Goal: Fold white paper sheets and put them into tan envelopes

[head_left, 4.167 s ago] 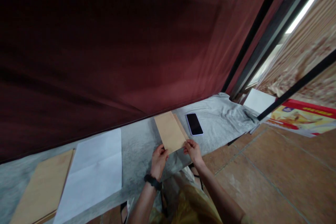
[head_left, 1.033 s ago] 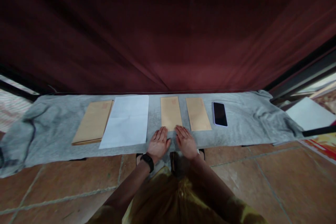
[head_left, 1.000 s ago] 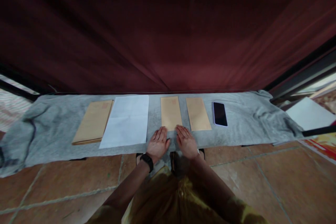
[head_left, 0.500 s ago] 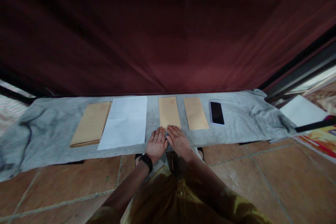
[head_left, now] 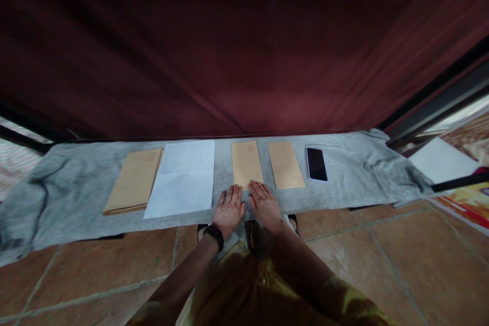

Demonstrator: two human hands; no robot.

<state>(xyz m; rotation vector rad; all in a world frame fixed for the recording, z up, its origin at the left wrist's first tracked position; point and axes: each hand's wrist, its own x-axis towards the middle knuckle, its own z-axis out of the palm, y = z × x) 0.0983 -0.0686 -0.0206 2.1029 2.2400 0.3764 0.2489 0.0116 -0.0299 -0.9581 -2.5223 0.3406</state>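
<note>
A brown paper envelope (head_left: 246,160) with small printed marks at its top lies in front of me on the grey cloth (head_left: 223,173). My left hand (head_left: 229,209) rests flat at the envelope's near left corner, fingers stretched out, a black watch (head_left: 214,237) on its wrist. At the near right corner my right hand (head_left: 265,206) lies flat too, fingertips on the envelope's near edge. Both hands hold nothing. A second brown envelope (head_left: 286,165) lies just to the right, apart from my hand.
Left of my hands lie white paper sheets (head_left: 181,178) and a stack of brown envelopes (head_left: 133,181). A phone (head_left: 316,164) is on the right. Behind the cloth hangs a dark red curtain (head_left: 244,86). White paper (head_left: 443,160) lies at the far right, above the tiled floor (head_left: 114,260).
My right hand has slid slightly right along the envelope's near edge, widening the gap between my hands. My left hand is nearly unmoved.
</note>
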